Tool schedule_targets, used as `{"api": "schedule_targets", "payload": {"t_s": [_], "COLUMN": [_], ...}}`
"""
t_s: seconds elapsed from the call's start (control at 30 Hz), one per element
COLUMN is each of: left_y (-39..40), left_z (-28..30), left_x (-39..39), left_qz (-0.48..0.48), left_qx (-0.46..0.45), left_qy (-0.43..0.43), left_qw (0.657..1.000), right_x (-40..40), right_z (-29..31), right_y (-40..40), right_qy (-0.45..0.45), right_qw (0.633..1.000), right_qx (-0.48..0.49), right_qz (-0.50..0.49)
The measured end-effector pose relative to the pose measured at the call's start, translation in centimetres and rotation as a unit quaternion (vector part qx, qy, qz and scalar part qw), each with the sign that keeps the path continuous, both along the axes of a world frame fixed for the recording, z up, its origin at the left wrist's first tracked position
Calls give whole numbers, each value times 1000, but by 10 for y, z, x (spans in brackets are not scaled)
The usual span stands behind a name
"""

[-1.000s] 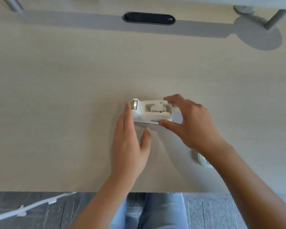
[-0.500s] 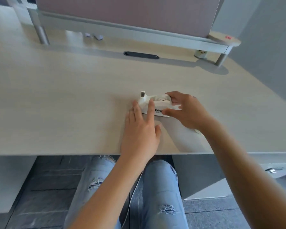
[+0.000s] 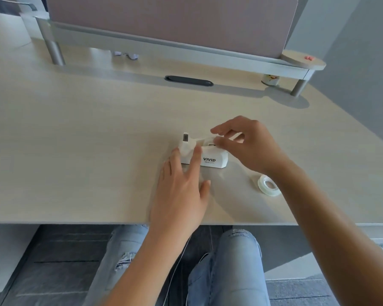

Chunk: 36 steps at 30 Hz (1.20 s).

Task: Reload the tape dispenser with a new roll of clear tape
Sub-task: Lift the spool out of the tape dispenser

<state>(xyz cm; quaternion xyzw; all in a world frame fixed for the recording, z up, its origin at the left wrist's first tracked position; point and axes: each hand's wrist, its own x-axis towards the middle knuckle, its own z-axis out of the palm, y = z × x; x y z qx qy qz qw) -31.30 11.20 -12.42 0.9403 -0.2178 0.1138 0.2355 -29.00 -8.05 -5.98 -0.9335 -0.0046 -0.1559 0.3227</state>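
- The dispenser (image 3: 205,154), white with "VIVID" on its near side, stands on the desk (image 3: 86,151) near the middle, its cutter end to the left.
- The left hand (image 3: 181,191) lies flat on the desk just near of the dispenser, fingers spread and released; two fingertips (image 3: 197,152) rest against the dispenser's near left side, steadying it without a grasp.
- The right hand (image 3: 250,144) reaches over the right end from the right, with thumb and forefinger pinched together at the top of the spool well; blur hides what they pinch, so I cannot tell.
- The roll (image 3: 268,185) of clear tape lies flat on the desk to the near right of the dispenser, apart from it, just beside the right wrist.
- A dark slot (image 3: 188,81) sits in the desk at the far side, below a raised shelf (image 3: 186,51).
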Motion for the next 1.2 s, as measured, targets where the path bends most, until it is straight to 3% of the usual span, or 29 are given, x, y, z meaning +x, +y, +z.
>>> {"api": "schedule_targets", "payload": {"t_s": [0.37,0.63,0.77,1.0,1.1,1.2], "left_y": [-1,1,1,2,3,0], "left_z": [0,1,-1,4,3,7], "left_x": [2,0,2,-1,-1,-1], "left_qz": [8,7,7,10,29,33], "left_qx": [1,-9,-9,-47,-122,-267], "left_qy": [9,6,0,-3,-11,-46], "left_qw": [1000,1000,1000,999,992,962], "right_x": [19,4,-1,-3,-5,-11], "right_z": [26,21,9,0,0,1], "right_y": [8,1,-3,-4,-3,-1], "right_qy": [54,46,12,-42,-34,-20], "right_qw": [983,988,997,989,969,943], "right_qx": [-156,-137,-74,131,235,321], "right_qz": [79,45,17,-48,-68,-79]}}
